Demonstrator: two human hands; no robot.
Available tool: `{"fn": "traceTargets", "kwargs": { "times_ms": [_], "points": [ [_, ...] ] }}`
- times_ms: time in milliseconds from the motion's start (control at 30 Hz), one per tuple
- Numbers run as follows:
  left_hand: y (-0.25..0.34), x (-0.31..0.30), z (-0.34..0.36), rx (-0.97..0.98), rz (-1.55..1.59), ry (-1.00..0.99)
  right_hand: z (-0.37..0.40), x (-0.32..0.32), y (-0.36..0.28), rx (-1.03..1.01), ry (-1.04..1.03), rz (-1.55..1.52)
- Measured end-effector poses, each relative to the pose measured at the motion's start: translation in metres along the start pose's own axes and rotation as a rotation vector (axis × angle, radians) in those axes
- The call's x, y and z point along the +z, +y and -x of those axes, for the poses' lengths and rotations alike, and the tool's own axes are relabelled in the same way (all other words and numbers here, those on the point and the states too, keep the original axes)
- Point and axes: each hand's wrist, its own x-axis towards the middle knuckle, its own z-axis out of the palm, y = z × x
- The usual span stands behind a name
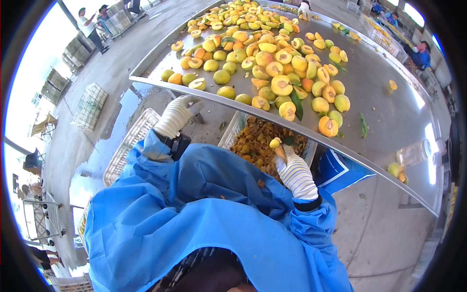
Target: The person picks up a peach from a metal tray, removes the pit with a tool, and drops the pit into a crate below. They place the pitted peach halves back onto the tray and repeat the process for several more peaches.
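Note:
My right hand (294, 174), in a striped knit glove, is closed on a small yellow piece of peach (275, 143) at its fingertips. It is over a white crate (235, 127) filled with brownish-orange fruit scraps (255, 146). My left hand (177, 116), gloved too, is just outside the metal table's near edge, its fingers apart with nothing visible in them. Many whole and halved yellow peaches (281, 85) lie heaped on the metal table (389, 126) in front of me, a few green leaves (296, 104) among them.
A white crate (129, 146) stands at my left, and a blue bag (340, 170) lies under the table at my right. Another person's gloved hand (305, 10) reaches onto the table's far end. Stacked crates (90, 107) and people (90, 29) are further left.

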Motion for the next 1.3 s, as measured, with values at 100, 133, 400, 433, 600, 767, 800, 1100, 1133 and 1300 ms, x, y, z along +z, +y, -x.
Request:
{"fn": "traceTargets", "kwargs": {
  "times_ms": [100, 133, 400, 433, 600, 767, 800, 1100, 1133, 1300],
  "points": [
    [0.052, 0.031, -0.053, 0.188, -0.188, -0.041, -0.006, 0.003, 0.004, 0.056, 0.043, -0.070],
    [0.069, 0.042, -0.070, 0.189, -0.251, -0.024, -0.008, 0.007, 0.009, 0.065, 0.054, -0.059],
    [0.122, 0.123, -0.167, 0.057, -0.151, -0.374, -0.023, -0.005, 0.004, 0.267, -0.034, -0.036],
    [0.124, 0.128, -0.176, -0.017, -0.162, -0.379, -0.026, -0.008, 0.003, 0.297, -0.042, -0.006],
    [0.080, 0.137, -0.203, -0.015, 0.016, -0.323, -0.024, 0.007, 0.010, 0.112, 0.098, -0.086],
    [0.108, 0.096, -0.112, -0.013, 0.919, -0.259, -0.013, -0.009, -0.011, 0.045, 0.143, -0.366],
    [0.112, 0.088, -0.088, -0.041, 1.172, -0.317, -0.008, -0.011, -0.018, 0.032, 0.143, -0.452],
    [0.147, 0.141, 0.034, -0.069, 1.429, -0.392, 0.000, -0.001, -0.021, -0.165, 0.308, -0.468],
    [0.147, 0.141, 0.036, 0.007, 1.333, -0.397, 0.001, 0.000, -0.020, -0.157, 0.310, -0.416],
    [0.136, 0.154, 0.029, 0.063, 1.221, -0.502, -0.001, 0.005, -0.020, -0.163, 0.372, -0.174]
  ]
}}
